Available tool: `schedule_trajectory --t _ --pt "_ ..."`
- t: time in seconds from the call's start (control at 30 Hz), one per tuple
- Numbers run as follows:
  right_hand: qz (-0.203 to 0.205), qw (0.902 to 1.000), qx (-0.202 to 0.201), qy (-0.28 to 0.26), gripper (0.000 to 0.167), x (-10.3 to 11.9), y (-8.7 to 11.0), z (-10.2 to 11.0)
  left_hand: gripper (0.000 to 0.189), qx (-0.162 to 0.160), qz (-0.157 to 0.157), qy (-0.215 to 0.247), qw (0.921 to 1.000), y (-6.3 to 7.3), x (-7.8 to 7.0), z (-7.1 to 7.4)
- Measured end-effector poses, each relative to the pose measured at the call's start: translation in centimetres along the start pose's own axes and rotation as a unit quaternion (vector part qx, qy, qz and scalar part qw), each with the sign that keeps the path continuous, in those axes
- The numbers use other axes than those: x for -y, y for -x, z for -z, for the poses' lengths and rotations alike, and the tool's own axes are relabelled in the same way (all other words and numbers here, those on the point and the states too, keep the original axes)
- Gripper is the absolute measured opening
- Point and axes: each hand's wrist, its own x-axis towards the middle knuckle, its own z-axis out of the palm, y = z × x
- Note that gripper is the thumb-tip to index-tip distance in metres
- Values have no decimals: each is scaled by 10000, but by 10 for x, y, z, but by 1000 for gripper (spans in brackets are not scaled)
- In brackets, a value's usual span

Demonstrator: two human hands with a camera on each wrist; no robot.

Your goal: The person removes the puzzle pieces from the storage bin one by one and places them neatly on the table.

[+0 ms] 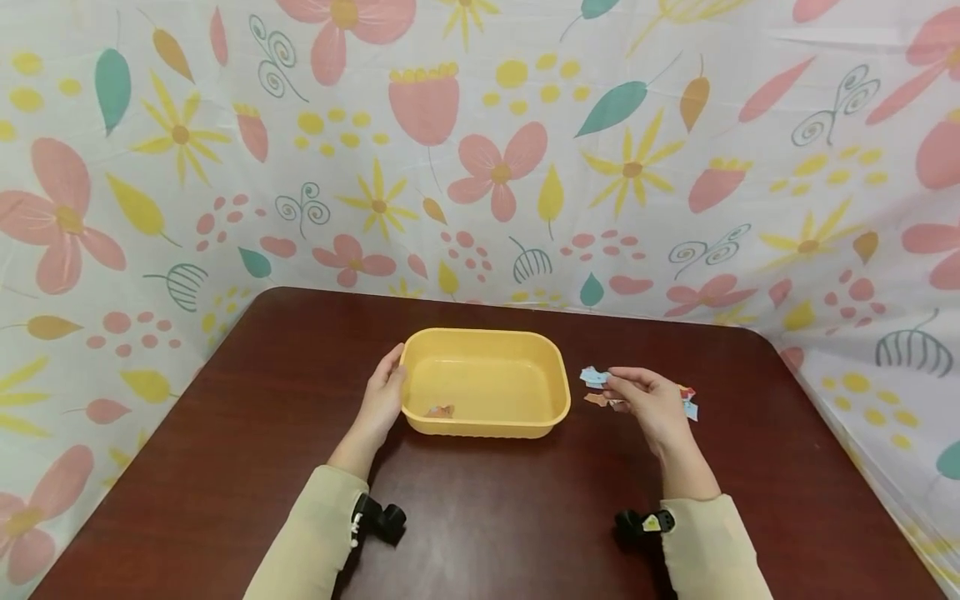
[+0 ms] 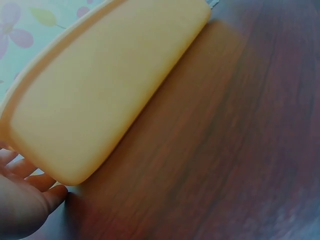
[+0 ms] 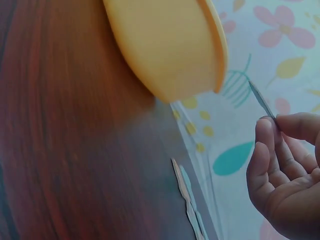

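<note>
A yellow plastic tub [image 1: 487, 429] stands on the table with a small brown-orange puzzle piece [image 1: 441, 411] inside, near its front left corner. My left hand [image 1: 381, 398] rests against the outside of the tub's left end; in the left wrist view its fingers [image 2: 22, 167] touch the end wall. Right of the tub, my right hand [image 1: 651, 408] pinches a light blue puzzle piece [image 1: 594, 377] between thumb and fingertips. The right wrist view shows that thin piece [image 3: 261, 99] edge-on, raised off the table. Below it lies an orange-brown piece [image 1: 596, 400].
More coloured pieces [image 1: 690, 410] lie on the dark wooden table [image 1: 480, 517] behind the right hand, partly hidden by it. A flower-printed cloth [image 1: 480, 167] hangs along the table's back and sides. Each wrist carries a black camera [image 1: 386, 522].
</note>
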Motion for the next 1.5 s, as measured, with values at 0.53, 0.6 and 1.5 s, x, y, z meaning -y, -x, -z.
schedule_trajectory --t 0.53,0.6,1.5 --pt "-339 9993 -143 103 17 -2 9 26 48 182 39 77 9998 3 0 1" --pt "-347 9992 -118 128 16 -3 11 29 48 220 55 102 9997 3 1 0" --pt "-642 9875 508 1349 45 -10 13 46 49 188 31 191 9996 1 -1 0"
